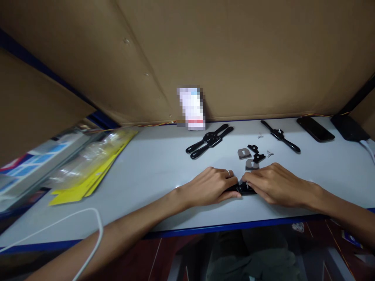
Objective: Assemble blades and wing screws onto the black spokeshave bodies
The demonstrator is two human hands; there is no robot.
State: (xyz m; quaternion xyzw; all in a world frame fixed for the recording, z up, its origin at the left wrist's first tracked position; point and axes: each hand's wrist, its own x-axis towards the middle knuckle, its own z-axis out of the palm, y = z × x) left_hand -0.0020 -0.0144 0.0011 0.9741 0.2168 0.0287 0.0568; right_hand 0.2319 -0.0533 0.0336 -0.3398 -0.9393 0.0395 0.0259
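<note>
Near the front of the table, a black spokeshave [242,190] lies lengthwise under both hands. My left hand [215,185], wearing a ring, is closed round its left handle. The fingers of my right hand [272,185] are pinched together at the middle of the spokeshave; a small silvery piece shows there, but what they grip is mostly hidden. Just beyond the hands lie a flat grey blade [244,153] and a second blade [252,164], partly covered by my right hand. Two black lever caps [258,157] and two silver wing screws [270,153] are beside them.
Two black spokeshave bodies [209,141] rest side by side farther back. Another spokeshave [280,135] with silver hardware lies at back right, near a dark phone [315,129]. A blurred lit screen [191,109] leans on the cardboard wall. Plastic-wrapped yellow packs [93,168] lie left; a white cable [98,222] crosses my left forearm.
</note>
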